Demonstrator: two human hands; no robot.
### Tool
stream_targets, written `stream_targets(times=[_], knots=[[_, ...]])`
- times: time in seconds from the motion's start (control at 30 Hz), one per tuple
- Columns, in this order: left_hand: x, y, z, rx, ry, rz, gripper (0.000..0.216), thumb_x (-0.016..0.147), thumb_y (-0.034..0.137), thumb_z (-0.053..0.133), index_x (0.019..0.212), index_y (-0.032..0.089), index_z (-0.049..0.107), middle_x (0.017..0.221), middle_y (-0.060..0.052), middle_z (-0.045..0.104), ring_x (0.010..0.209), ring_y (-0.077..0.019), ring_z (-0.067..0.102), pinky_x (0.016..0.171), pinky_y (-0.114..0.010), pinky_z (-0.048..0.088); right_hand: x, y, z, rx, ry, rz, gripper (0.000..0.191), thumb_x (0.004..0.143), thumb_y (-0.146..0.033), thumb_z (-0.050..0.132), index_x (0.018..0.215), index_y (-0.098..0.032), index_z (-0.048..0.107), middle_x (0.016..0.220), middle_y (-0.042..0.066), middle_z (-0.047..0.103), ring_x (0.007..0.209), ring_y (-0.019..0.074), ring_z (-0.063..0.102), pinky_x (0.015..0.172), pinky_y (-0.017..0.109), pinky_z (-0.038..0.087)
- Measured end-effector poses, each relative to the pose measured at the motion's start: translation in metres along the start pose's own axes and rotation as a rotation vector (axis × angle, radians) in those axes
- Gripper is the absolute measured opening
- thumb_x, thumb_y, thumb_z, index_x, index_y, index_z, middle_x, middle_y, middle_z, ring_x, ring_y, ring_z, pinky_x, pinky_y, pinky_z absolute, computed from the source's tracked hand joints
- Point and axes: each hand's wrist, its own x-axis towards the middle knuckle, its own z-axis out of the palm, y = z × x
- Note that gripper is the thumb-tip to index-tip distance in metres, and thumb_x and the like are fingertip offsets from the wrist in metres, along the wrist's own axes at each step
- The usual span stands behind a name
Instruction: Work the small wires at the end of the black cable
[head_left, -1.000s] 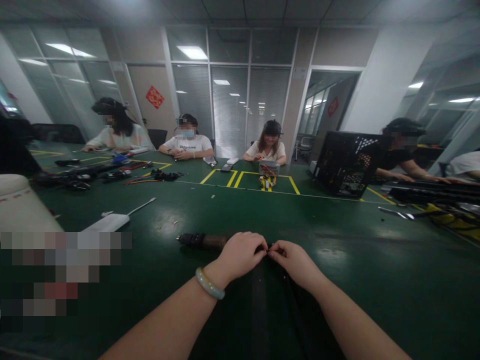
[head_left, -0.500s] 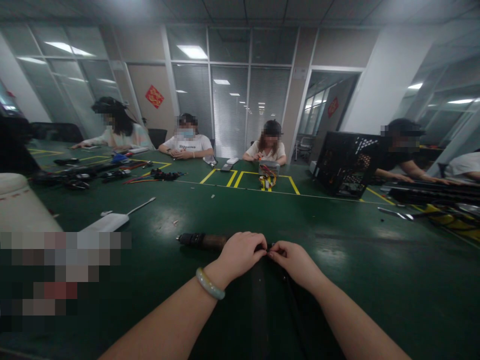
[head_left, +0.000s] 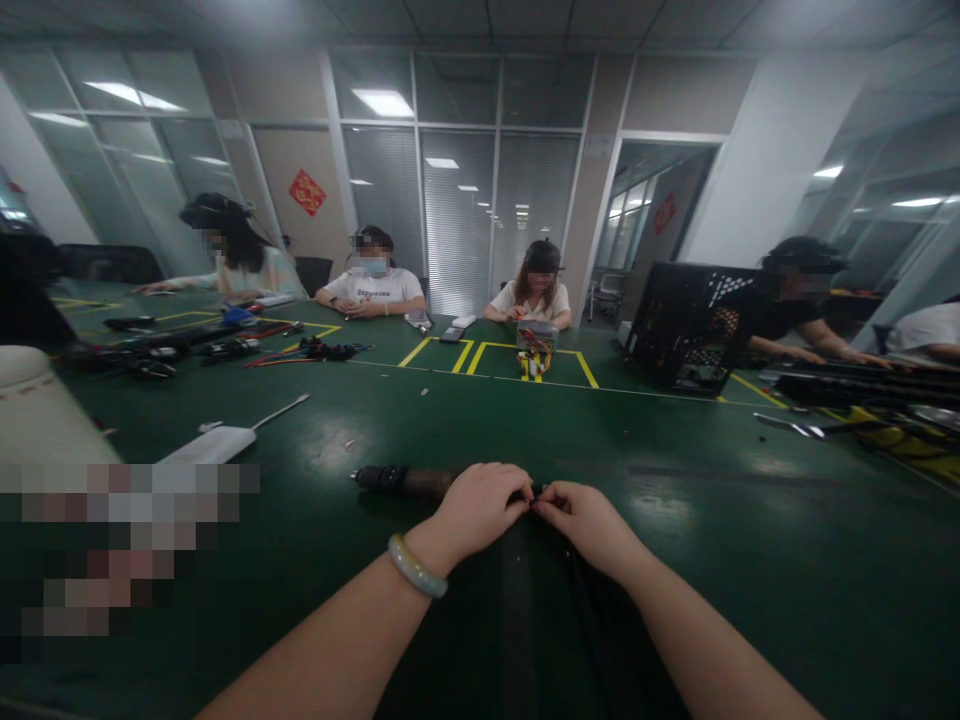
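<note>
An electric screwdriver [head_left: 390, 481] with a dark body lies on the green table, its metal tip pointing left. Over its rear end, my left hand [head_left: 480, 508] is closed around it, thumb and fingertips pinched together; a jade-coloured bangle [head_left: 417, 567] circles that wrist. My right hand [head_left: 589, 522] meets it fingertip to fingertip, pinched on the black cable end at the back of the screwdriver. Between the hands only a small dark part shows, and the fingers hide the joint itself. The dark cable [head_left: 581, 590] trails down toward me beneath my right forearm.
At left lie a white power strip-like object [head_left: 206, 447] and a large pale container [head_left: 45, 420]. Bundled black cables [head_left: 157, 350] are farther left. Across the table, several people sit near a wired metal box [head_left: 537, 340]. A black computer case [head_left: 686, 330] and tweezers-like tool [head_left: 787, 426] are at right.
Both hands stay at the rear of the screwdriver with almost the same grip. The fingertips have shifted only very slightly, and the whole view has moved a little.
</note>
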Motion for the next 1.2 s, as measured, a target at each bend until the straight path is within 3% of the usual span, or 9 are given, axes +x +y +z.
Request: stream_targets(times=[0.17,0.47,0.73,0.9,1.07,1.2], knots=[[0.0,-0.001,0.001,-0.022,0.017,-0.064,0.015,0.082,0.028,0.067,0.095,0.023,0.06,0.096,0.001,0.066,0.091,-0.0185,0.061,0.082,-0.031,0.045,0.0,0.0,0.0,0.017,-0.002,-0.003,0.018,0.086,-0.034,0.056,0.082,-0.021,0.068,0.079,-0.001,0.067,0.073,0.0152,0.06,0.062,0.023,0.037],[0.001,0.001,-0.002,-0.01,-0.01,-0.035,0.006,0.085,0.022,0.06,0.09,0.023,0.061,0.095,0.001,0.066,0.09,-0.0174,0.061,0.083,-0.031,0.045,0.0,0.0,-0.001,-0.005,0.011,-0.011,0.019,0.087,-0.032,0.056,0.083,-0.02,0.069,0.079,0.0,0.067,0.072,0.015,0.059,0.061,0.023,0.038],[0.002,-0.001,0.001,-0.032,-0.029,-0.058,0.012,0.082,0.017,0.057,0.092,0.023,0.06,0.093,0.0,0.066,0.089,-0.0181,0.061,0.081,-0.031,0.044,0.0,-0.001,0.002,-0.124,0.05,-0.019,0.017,0.088,-0.034,0.058,0.085,-0.021,0.069,0.078,-0.001,0.068,0.067,0.0131,0.058,0.058,0.022,0.035],[0.003,-0.002,0.0,-0.042,-0.041,-0.095,0.01,0.084,0.023,0.058,0.093,0.024,0.061,0.094,0.0,0.066,0.087,-0.0188,0.062,0.077,-0.031,0.045,-0.001,-0.01,0.001,-0.258,0.097,-0.008,0.017,0.089,-0.036,0.059,0.088,-0.022,0.069,0.086,0.001,0.068,0.077,0.0155,0.06,0.065,0.024,0.038],[0.003,0.0,-0.001,-0.079,-0.03,-0.097,0.012,0.083,0.022,0.055,0.09,0.023,0.064,0.098,-0.001,0.067,0.091,-0.0189,0.062,0.083,-0.033,0.046,-0.004,-0.017,0.007,-0.337,0.151,0.014,0.013,0.088,-0.034,0.061,0.089,-0.022,0.066,0.091,0.002,0.068,0.083,0.017,0.06,0.07,0.026,0.04],[0.003,-0.001,-0.001,-0.095,0.027,-0.05,0.013,0.08,0.02,0.053,0.08,0.022,0.066,0.108,-0.003,0.064,0.105,-0.0214,0.058,0.093,-0.037,0.044,-0.005,-0.019,0.012,-0.379,0.213,0.019,0.026,0.086,-0.032,0.063,0.11,-0.023,0.06,0.091,0.001,0.068,0.086,0.0194,0.062,0.074,0.029,0.043]])
